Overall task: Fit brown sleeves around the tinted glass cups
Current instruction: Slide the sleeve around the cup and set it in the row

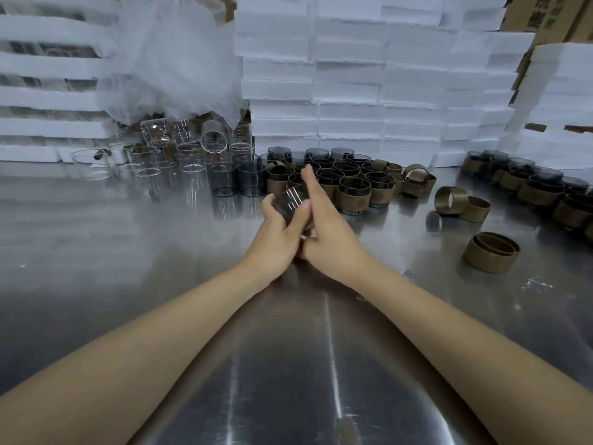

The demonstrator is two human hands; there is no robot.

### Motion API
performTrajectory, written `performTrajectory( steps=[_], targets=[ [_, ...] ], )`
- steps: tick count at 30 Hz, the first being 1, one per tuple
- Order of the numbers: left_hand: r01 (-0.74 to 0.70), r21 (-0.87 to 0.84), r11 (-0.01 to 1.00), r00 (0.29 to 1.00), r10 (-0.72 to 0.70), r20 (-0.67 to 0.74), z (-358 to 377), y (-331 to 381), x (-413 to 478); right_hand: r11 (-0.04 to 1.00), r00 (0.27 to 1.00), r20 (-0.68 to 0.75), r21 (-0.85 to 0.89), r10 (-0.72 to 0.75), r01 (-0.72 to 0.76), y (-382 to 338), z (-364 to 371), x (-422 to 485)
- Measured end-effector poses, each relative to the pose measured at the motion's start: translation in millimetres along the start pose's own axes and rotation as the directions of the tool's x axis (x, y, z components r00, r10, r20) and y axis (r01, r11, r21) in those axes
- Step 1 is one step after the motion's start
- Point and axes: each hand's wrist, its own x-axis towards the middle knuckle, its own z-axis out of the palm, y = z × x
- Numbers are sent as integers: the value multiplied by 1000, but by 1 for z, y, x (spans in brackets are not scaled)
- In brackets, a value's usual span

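1. Your left hand (277, 231) grips a tinted glass cup (290, 202). The fingers and thumb are curled round its wall, and the cup is tilted and held just above the middle of the table (128, 252).
2. Your right hand (324, 226) lies flat against the cup's right side. Its fingers are straight and point toward the back edge, and the thumb is tucked in low near the cup's base. It presses on the cup without closing round it.
3. The cup is blurred and partly hidden by both hands, so it isn't clear whether a sleeve is on it.
4. Just behind your hands stands a cluster of sleeved cups (353, 191), upright and packed close together toward the back edge.
5. To the left of that cluster are bare tinted cups (237, 183). Further left are clear glasses (167, 162), some upright and some on their sides.
6. Loose brown sleeves (449, 200) lie to the right of the cluster. A nested pair of sleeves (491, 252) sits nearer you, toward the right edge.
7. A second row of sleeved cups (529, 187) runs along the right edge.
8. White foam blocks (353, 75) are stacked along the back edge, with a plastic sheet (170, 59) draped over the back left corner.
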Motion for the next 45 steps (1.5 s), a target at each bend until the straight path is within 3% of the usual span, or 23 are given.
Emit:
performTrajectory(
  steps=[3, 5, 7, 10, 13, 15, 18, 21, 25, 28, 33, 36, 38, 39, 41, 43, 45],
  targets=[
    [-65, 55, 996, 992, 58, 112, 3, 1, -3, 967, 984, 46, 181, 172, -178, 4, -9, 0],
    [-77, 44, 996, 985, 69, 155, 2, 1, -3, 892, 980, 104, 406, 168, -196, 8, -11, 1],
    [-76, -64, 995, 981, 86, 175, 2, 1, -2, 849, 984, 105, 498, 144, -177, 10, -10, 0],
    [-10, -209, 978, 990, 39, 134, 2, 2, -2, 918, 981, -70, 371, 180, -142, 10, -2, 2],
    [58, -190, 980, 992, -36, 120, 4, 3, -2, 972, 956, -234, 193, 179, -135, 12, 1, 3],
    [96, -137, 986, 985, -75, 156, 5, 3, -2, 983, 962, -216, 107, 167, -147, 14, 2, 1],
    [-2, -66, 998, 979, 15, 205, 5, 4, -2, 997, 986, -148, 28, 76, -73, 12, 4, 0],
    [-37, -134, 990, 978, 64, 198, 3, 5, -2, 996, 991, -132, 88, 39, -27, 9, 0, 0],
    [-13, -110, 994, 972, 39, 231, 0, 4, -1, 968, 986, -101, 226, 135, -110, 9, -2, 1],
    [-50, -45, 998, 966, 60, 252, 1, 5, -5, 907, 989, 2, 397, 149, -137, 8, -10, 2],
    [-8, -140, 990, 965, 44, 257, 0, 12, -7, 821, 977, 164, 534, 135, -203, 13, -14, 2],
    [26, -129, 991, 975, 3, 221, 3, 11, -8, 848, 994, 9, 521, 109, -98, 15, -9, 2],
    [46, -123, 991, 993, -33, 111, 6, 8, -6, 874, 983, -148, 486, 113, -28, 19, -7, 4],
    [13, -85, 996, 1000, -11, 25, 6, 6, -6, 893, 970, -206, 450, 131, -25, 22, -7, 5],
    [-176, 126, 976, 980, 186, -77, 3, 6, -10, 942, 950, -267, 329, 165, -71, 26, -6, 6],
    [-401, 397, 825, 907, 417, 49, 3, 10, -15, 963, 936, -297, 239, 192, -122, 30, -5, 8],
    [-505, 566, 652, 854, 472, 218, 10, 13, -20, 969, 919, -339, 208, 202, -136, 30, -5, 9]
  ],
)
